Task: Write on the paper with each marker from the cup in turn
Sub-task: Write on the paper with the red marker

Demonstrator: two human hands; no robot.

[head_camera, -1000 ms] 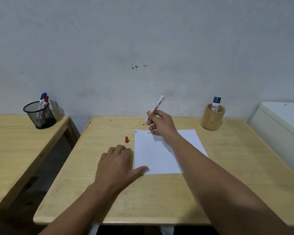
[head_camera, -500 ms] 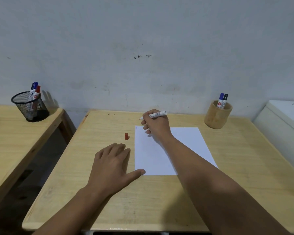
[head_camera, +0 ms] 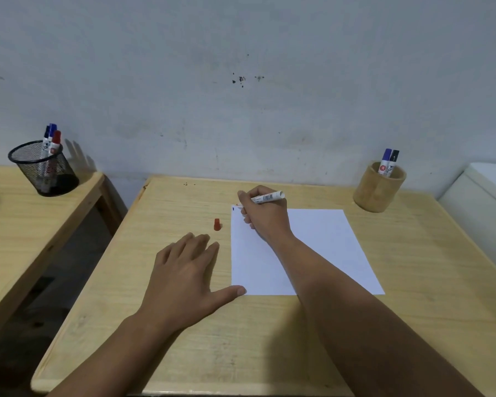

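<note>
The right hand [head_camera: 265,217] grips the uncapped red marker [head_camera: 265,198], tip at the paper's [head_camera: 321,242] top-left corner beside a small blue mark. Its red cap [head_camera: 217,224] lies on the surface [head_camera: 269,339]. The left hand [head_camera: 184,277] rests flat, empty. Blue and black markers wait in the wooden cup [head_camera: 377,190].

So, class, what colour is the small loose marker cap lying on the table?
Red: the small marker cap, clearest in the head view.

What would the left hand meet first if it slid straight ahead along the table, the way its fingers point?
Probably the red cap, just beyond the left hand fingertips; it might pass narrowly beside it.
</note>
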